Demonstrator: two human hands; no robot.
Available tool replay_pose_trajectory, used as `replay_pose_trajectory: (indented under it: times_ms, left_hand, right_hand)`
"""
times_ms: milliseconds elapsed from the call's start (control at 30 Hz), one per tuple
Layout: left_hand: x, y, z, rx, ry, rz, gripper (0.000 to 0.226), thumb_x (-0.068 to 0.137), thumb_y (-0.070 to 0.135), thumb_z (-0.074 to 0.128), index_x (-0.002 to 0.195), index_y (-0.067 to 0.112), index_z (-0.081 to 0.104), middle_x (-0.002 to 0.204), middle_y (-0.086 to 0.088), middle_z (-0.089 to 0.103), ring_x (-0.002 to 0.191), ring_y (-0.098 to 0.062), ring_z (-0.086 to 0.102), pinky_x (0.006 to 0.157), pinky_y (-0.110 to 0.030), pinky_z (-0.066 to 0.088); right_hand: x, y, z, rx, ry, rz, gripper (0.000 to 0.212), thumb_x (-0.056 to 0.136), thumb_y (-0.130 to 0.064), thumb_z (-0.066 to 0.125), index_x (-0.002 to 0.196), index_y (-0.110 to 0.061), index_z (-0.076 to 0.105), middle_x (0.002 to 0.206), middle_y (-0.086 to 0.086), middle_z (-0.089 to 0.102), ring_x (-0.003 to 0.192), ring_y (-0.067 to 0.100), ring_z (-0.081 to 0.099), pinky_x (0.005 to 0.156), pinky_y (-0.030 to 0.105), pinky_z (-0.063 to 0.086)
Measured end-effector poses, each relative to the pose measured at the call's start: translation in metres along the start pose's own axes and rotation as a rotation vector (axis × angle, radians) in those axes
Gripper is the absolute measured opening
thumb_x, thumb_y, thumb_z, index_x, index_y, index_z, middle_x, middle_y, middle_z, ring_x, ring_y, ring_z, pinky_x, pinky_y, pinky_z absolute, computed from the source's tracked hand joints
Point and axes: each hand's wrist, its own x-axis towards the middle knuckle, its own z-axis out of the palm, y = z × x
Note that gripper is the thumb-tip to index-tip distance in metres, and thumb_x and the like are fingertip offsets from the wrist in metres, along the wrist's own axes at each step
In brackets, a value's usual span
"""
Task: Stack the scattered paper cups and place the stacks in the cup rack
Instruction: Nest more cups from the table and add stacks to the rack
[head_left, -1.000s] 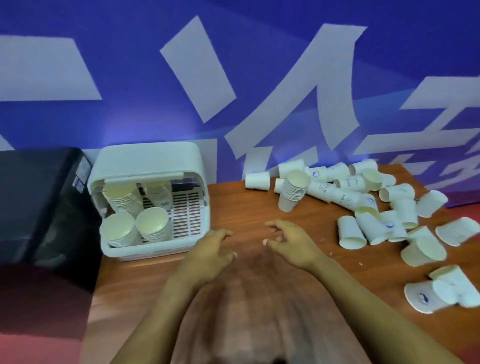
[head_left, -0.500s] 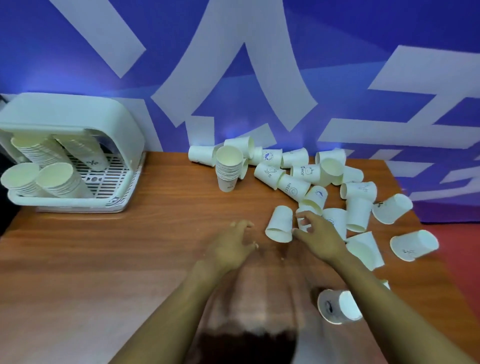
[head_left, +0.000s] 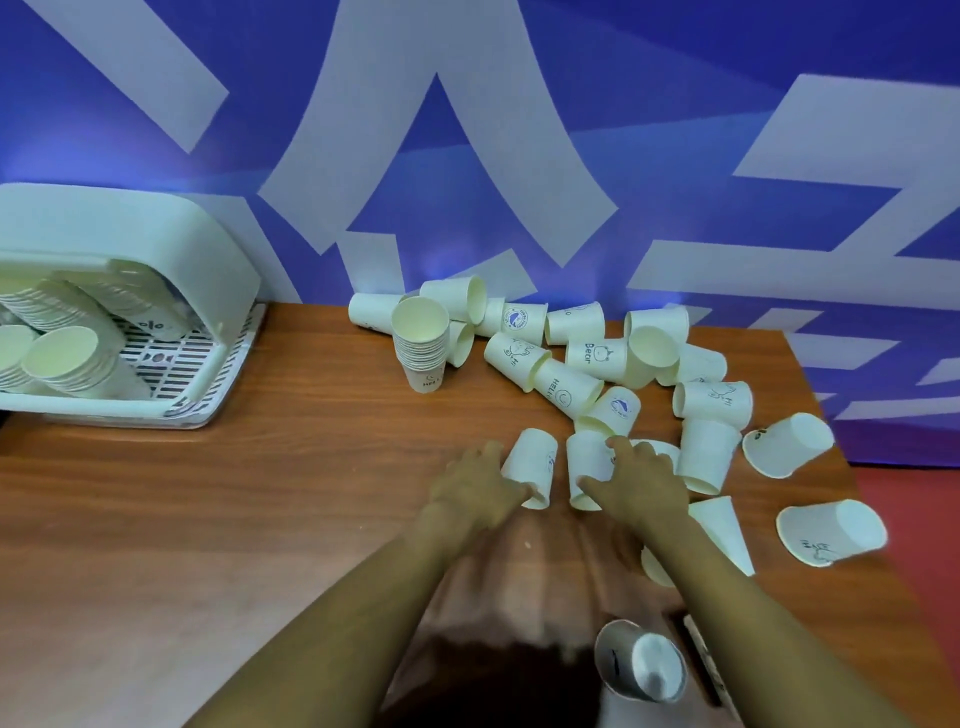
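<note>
Several white paper cups lie scattered on the wooden table (head_left: 260, 493), most on their sides. My left hand (head_left: 480, 486) rests against one lying cup (head_left: 532, 462), fingers curled at its left side. My right hand (head_left: 641, 480) covers a neighbouring lying cup (head_left: 587, 460), fingers over its top. An upright stack of cups (head_left: 422, 338) stands farther back. The white cup rack (head_left: 130, 249) at the far left holds several leaning stacks (head_left: 67, 358).
More loose cups (head_left: 831, 530) lie near the table's right edge, one cup (head_left: 641, 665) close to me at the bottom. A blue and white wall backs the table. A red floor shows beyond the right edge.
Both hands moved forward onto two lying cups; the left hand, apart from its cup before, now touches it. The view shifted right earlier, pushing the rack to the left.
</note>
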Motion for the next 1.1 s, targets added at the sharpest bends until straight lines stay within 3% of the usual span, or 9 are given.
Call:
replay_pose_trajectory:
  times_ms: [167,433,600,700,833,1000,1100]
  left_hand:
    - [0.022,0.010,0.018,0.061,-0.046,-0.063,0.080,0.079,0.063,0.056,0.141,0.019,0.031,0.140,-0.008,0.044,0.126,-0.029,0.043,0.103,-0.044,0.038]
    - [0.034,0.018,0.026,0.147,-0.079,-0.035,0.064,0.088,0.052,0.051,0.138,0.018,0.029,0.136,-0.011,0.048,0.121,-0.031,0.049,0.100,-0.040,0.039]
    - [0.030,0.013,0.021,0.003,-0.052,0.002,0.065,0.085,0.045,0.059,0.138,0.020,0.032,0.135,-0.008,0.046,0.119,-0.028,0.049,0.097,-0.037,0.041]
    - [0.021,0.007,0.003,-0.076,0.018,0.029,0.066,0.082,0.041,0.065,0.137,0.020,0.035,0.135,-0.007,0.042,0.117,-0.024,0.047,0.089,-0.031,0.038]
    - [-0.003,-0.006,-0.031,-0.156,0.136,0.038,0.058,0.080,0.036,0.070,0.129,0.019,0.042,0.120,-0.004,0.039,0.099,-0.020,0.048,0.078,-0.025,0.037]
    - [-0.044,-0.036,-0.067,-0.252,0.341,0.054,0.066,0.075,0.035,0.076,0.128,0.018,0.041,0.120,-0.003,0.040,0.103,-0.017,0.043,0.082,-0.026,0.035]
    - [-0.062,-0.054,-0.090,-0.308,0.442,0.056,0.067,0.071,0.036,0.080,0.125,0.018,0.044,0.124,-0.002,0.047,0.108,-0.016,0.045,0.086,-0.029,0.039]
  right_hand:
    - [0.008,0.003,0.007,0.002,-0.062,0.005,0.075,0.082,-0.058,0.056,0.141,-0.021,0.028,0.131,0.008,0.047,0.121,0.030,0.044,0.090,0.039,0.041]
    - [0.020,0.006,0.017,0.092,-0.128,0.070,0.087,0.076,-0.058,0.061,0.146,-0.027,0.018,0.129,0.007,0.052,0.119,0.028,0.050,0.089,0.037,0.043]
    - [0.014,0.006,0.012,0.174,-0.113,0.059,0.085,0.074,-0.055,0.063,0.144,-0.029,0.022,0.123,0.006,0.052,0.114,0.027,0.053,0.086,0.038,0.046]
    - [0.008,0.005,0.003,0.214,-0.094,0.008,0.085,0.073,-0.056,0.065,0.143,-0.029,0.024,0.126,0.006,0.051,0.113,0.026,0.053,0.088,0.039,0.046]
    - [-0.003,-0.009,-0.011,0.344,-0.019,-0.065,0.079,0.075,-0.047,0.068,0.142,-0.030,0.030,0.132,0.006,0.042,0.118,0.025,0.049,0.090,0.037,0.041]
    - [-0.017,-0.042,-0.021,0.443,0.021,-0.167,0.079,0.074,-0.037,0.068,0.142,-0.030,0.029,0.131,0.006,0.038,0.121,0.026,0.045,0.094,0.038,0.042]
    - [-0.028,-0.063,-0.021,0.472,0.089,-0.228,0.076,0.072,-0.034,0.070,0.138,-0.025,0.034,0.129,0.004,0.043,0.119,0.022,0.046,0.085,0.030,0.038]
